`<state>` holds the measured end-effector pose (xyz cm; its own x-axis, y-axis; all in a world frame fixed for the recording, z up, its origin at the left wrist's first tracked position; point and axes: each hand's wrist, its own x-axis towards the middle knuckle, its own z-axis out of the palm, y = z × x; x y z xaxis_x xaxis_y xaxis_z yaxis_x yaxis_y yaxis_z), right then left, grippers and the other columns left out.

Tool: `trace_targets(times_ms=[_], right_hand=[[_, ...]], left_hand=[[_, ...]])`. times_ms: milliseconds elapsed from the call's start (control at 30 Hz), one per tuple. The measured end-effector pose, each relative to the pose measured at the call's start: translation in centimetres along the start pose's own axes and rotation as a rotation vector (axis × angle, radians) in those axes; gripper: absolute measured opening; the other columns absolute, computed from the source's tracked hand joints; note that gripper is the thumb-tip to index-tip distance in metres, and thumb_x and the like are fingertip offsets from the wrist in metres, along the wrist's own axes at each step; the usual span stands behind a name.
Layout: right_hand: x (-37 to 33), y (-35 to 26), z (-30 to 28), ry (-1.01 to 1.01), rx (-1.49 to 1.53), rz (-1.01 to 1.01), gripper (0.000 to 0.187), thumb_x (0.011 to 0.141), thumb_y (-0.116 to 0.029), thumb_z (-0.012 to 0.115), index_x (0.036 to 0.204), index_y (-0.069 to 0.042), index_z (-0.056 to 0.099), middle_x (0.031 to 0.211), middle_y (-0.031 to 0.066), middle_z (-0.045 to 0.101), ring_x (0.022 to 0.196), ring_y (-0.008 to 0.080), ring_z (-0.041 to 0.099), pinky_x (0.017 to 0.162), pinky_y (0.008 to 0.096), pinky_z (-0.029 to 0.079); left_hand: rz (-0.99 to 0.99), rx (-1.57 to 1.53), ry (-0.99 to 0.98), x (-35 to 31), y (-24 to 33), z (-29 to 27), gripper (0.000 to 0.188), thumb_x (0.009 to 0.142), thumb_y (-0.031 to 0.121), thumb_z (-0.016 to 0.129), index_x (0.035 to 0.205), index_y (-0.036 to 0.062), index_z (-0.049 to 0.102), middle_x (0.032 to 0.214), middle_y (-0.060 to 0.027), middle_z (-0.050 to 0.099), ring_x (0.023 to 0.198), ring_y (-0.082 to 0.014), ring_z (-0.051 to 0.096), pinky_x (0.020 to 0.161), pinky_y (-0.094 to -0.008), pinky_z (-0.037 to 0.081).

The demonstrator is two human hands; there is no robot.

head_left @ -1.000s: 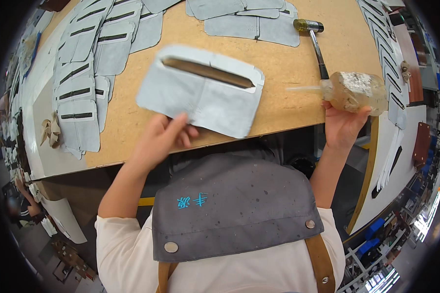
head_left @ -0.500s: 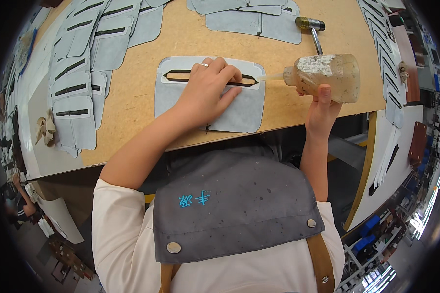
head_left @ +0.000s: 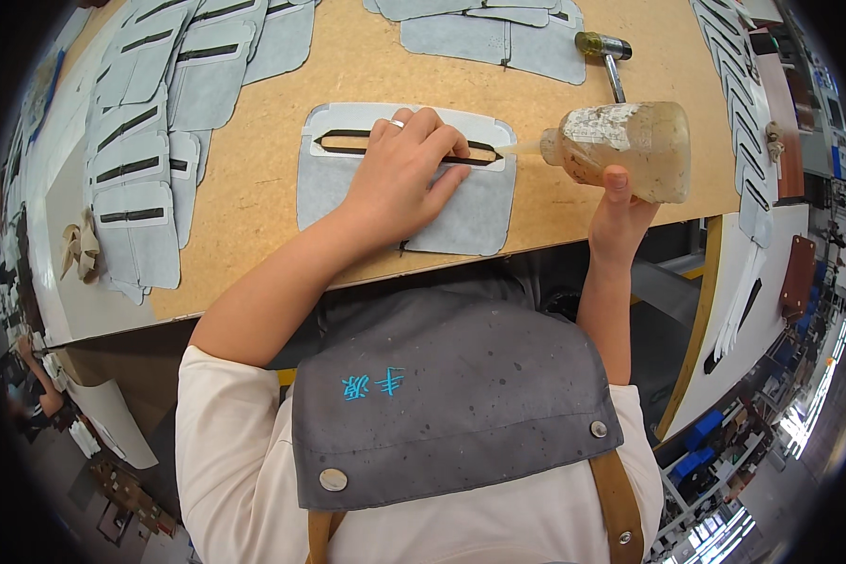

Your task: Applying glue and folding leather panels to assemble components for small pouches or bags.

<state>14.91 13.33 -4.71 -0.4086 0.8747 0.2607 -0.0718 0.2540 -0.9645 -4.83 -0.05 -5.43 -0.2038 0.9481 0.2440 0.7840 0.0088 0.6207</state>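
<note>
A grey fabric-like panel (head_left: 475, 211) lies flat near the table's front edge. Across its white upper band runs a long slot edged with black strips (head_left: 348, 133), pointed at both ends. My left hand (head_left: 406, 174) presses on the panel over the slot's middle, fingers bent and thumb apart; its fingertips are partly hidden. My right hand (head_left: 622, 221) grips a cloudy, stained plastic squeeze bottle (head_left: 663, 141), tipped on its side. Its pale nozzle (head_left: 526, 148) points left, with the tip at the slot's right end; whether it touches cannot be told.
A small mallet (head_left: 603, 45) lies behind the bottle. Overlapping grey panels (head_left: 136, 221) with black-edged slots cover the table's left, and more panels (head_left: 545, 52) lie at the back. A crumpled tan piece (head_left: 80, 246) sits at the left. Another row of panels (head_left: 754, 211) hangs at the right.
The bottle has shifted slightly left and its nozzle tip now sits closer to the slot's right end. My left hand stays on the panel, and the view has moved a little.
</note>
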Motion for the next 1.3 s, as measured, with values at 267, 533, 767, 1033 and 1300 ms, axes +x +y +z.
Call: trace_targets(times_ms=[267,533,767,1033,1300], right_hand=[[-0.1,-0.4,0.0,0.017,0.035,-0.061,0.067,0.077,-0.025,0.083,0.127,0.0,0.045,0.117,0.0074,0.055,0.106,0.0168,0.054,0.094,0.0314,0.044],[0.2,0.2,-1.1,0.04,-0.041,-0.104,0.073,0.081,-0.038,0.075,0.133,-0.002,0.04,0.124,0.0095,0.052,0.111,0.0197,0.053,0.093,0.0341,0.045],[0.9,-1.2,-3.6,0.089,0.864,0.387,0.069,0.09,-0.061,0.052,0.133,-0.008,0.041,0.116,0.0099,0.059,0.085,0.0198,0.06,0.056,0.0332,0.048],[-3.2,0.2,-0.8,0.122,0.161,0.046,0.069,0.088,-0.05,0.063,0.134,-0.005,0.038,0.119,0.009,0.054,0.099,0.0226,0.06,0.066,0.0372,0.052],[-4.8,0.3,-0.2,0.062,-0.113,-0.115,0.073,0.088,-0.038,0.069,0.139,-0.002,0.03,0.129,0.0079,0.047,0.117,0.0202,0.049,0.101,0.0361,0.037]], left_hand=[[0.006,-0.005,0.011,-0.2,0.1,0.1,0.014,0.081,0.013,0.067,0.092,0.0087,0.06,0.088,-0.0048,0.052,0.089,-0.0231,0.05,0.078,-0.0357,0.034],[-0.001,-0.009,0.01,-0.2,0.1,0.2,0.014,0.081,0.014,0.067,0.092,0.0086,0.06,0.088,-0.0047,0.052,0.089,-0.023,0.05,0.079,-0.036,0.034],[-0.006,-0.013,0.023,-0.2,0.1,0.2,0.014,0.081,0.013,0.068,0.092,0.0089,0.06,0.088,-0.0048,0.052,0.089,-0.023,0.05,0.079,-0.0358,0.033],[-0.001,-0.015,0.023,-0.1,0.1,0.1,0.014,0.08,0.012,0.067,0.091,0.0088,0.06,0.088,-0.0048,0.053,0.087,-0.0228,0.049,0.077,-0.0357,0.033],[0.006,-0.021,0.033,-0.1,0.0,0.3,0.013,0.08,0.011,0.068,0.09,0.0082,0.06,0.087,-0.0046,0.052,0.086,-0.0228,0.049,0.077,-0.036,0.033]])
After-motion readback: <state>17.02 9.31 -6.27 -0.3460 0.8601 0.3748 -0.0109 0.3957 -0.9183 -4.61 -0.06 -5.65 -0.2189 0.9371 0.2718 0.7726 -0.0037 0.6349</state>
